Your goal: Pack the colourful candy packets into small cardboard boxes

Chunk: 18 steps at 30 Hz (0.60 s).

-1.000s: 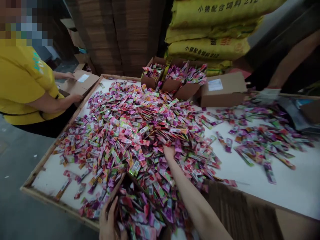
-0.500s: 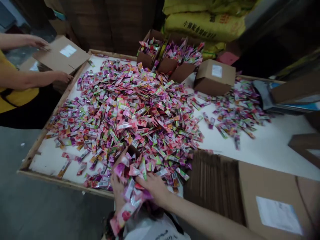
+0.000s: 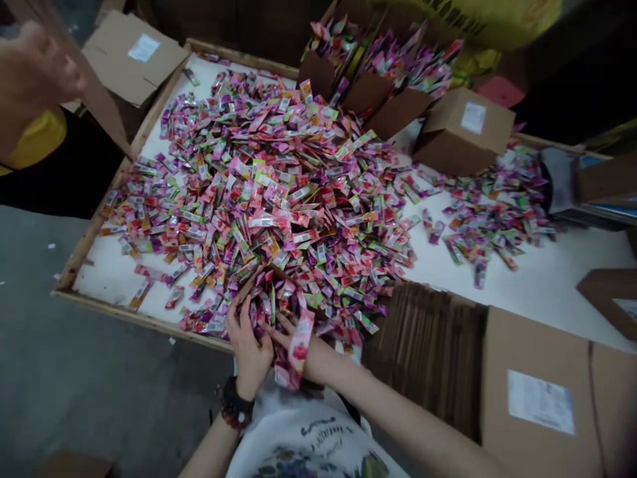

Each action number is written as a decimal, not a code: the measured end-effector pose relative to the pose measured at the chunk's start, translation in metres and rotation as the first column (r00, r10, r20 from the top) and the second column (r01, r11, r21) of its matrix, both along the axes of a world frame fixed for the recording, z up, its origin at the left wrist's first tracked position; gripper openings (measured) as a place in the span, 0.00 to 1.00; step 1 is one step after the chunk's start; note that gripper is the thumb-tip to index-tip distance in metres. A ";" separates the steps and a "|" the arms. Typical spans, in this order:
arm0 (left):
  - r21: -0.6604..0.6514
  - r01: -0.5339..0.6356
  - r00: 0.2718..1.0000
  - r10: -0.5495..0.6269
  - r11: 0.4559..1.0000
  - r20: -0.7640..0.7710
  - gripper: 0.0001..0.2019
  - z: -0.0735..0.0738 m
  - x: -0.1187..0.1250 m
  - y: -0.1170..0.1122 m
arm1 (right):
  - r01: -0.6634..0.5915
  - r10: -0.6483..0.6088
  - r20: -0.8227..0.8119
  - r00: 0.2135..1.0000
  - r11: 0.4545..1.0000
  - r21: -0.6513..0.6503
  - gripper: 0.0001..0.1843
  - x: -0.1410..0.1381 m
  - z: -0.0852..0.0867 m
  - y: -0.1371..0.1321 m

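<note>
Pink, red and green sachets (image 3: 269, 199) form a broad heap on a white board inside a wooden frame (image 3: 119, 179), and we find the person's two hands at its near edge. The left hand (image 3: 247, 348), with a black wristband (image 3: 235, 401), and the right hand (image 3: 283, 335) are both curled inward, closed around a bunch of sachets (image 3: 263, 309), and one long sachet (image 3: 301, 345) hangs across the right hand. Behind the bunch runs a brown cardboard edge (image 3: 256, 282); we cannot tell what it belongs to. To the right of the hands, a stack of corrugated cardboard (image 3: 428, 352) and a flat labelled carton (image 3: 532, 345) lie between the right forearm and a smaller scatter of sachets (image 3: 492, 212). At the far side stand an open cardboard box (image 3: 398, 113) filled with sachets and a closed carton (image 3: 442, 149), with a yellow feed sack (image 3: 462, 16) behind them. At upper left, a co-worker's hand (image 3: 40, 66) is raised near a flat cardboard piece (image 3: 119, 66), apart from the person's own hands. Grey concrete floor (image 3: 44, 285) shows below the frame.
</note>
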<state>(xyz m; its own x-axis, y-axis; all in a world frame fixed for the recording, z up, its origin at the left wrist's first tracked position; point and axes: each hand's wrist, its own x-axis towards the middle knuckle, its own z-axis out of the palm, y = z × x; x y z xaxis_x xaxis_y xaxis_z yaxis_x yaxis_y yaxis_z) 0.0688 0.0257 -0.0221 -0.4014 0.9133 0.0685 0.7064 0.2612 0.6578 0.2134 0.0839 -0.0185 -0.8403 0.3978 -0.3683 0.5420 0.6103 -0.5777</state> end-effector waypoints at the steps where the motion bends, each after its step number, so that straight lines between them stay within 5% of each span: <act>1: 0.004 0.005 1.000 -0.005 1.000 0.020 0.35 0.001 -0.004 -0.003 | 0.018 -0.017 0.021 1.000 0.997 -0.081 0.33 0.009 0.016 0.000; 3: -0.006 0.006 0.998 -0.006 1.000 0.066 0.35 0.003 -0.009 -0.009 | 0.136 -0.127 0.073 0.989 0.979 -0.150 0.32 0.018 0.038 0.004; 5: -0.020 -0.004 0.995 0.006 1.000 0.102 0.34 0.006 -0.011 -0.011 | 0.239 -0.237 0.030 0.971 0.964 -0.115 0.28 0.016 0.042 0.009; 9: 0.018 -0.075 0.989 0.072 0.997 0.128 0.30 0.003 -0.001 -0.007 | 0.229 -0.215 -0.149 0.965 0.970 0.085 0.36 -0.013 0.000 0.011; 13: 0.122 -0.175 0.972 0.152 0.977 0.177 0.23 -0.007 0.007 -0.007 | 0.075 -0.069 -0.047 0.997 0.984 0.159 0.36 -0.047 -0.054 0.002; 15: 0.140 -0.212 0.957 0.176 0.967 0.232 0.26 -0.012 -0.001 -0.013 | 0.039 -0.035 -0.025 0.999 0.990 0.136 0.37 -0.053 -0.059 0.002; 18: 0.134 -0.258 0.889 0.181 0.957 0.421 0.33 -0.019 -0.027 -0.028 | 0.030 -0.025 -0.078 0.997 0.997 0.065 0.42 -0.042 -0.036 0.008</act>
<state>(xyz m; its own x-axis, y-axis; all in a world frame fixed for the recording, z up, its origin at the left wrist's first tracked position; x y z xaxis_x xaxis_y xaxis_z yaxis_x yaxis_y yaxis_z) 0.0422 -0.0025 -0.0416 -0.6184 0.7857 0.0149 0.3119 0.2280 0.9224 0.1710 0.0919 -0.0543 -0.8535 0.4424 -0.2752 0.5147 0.6341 -0.5771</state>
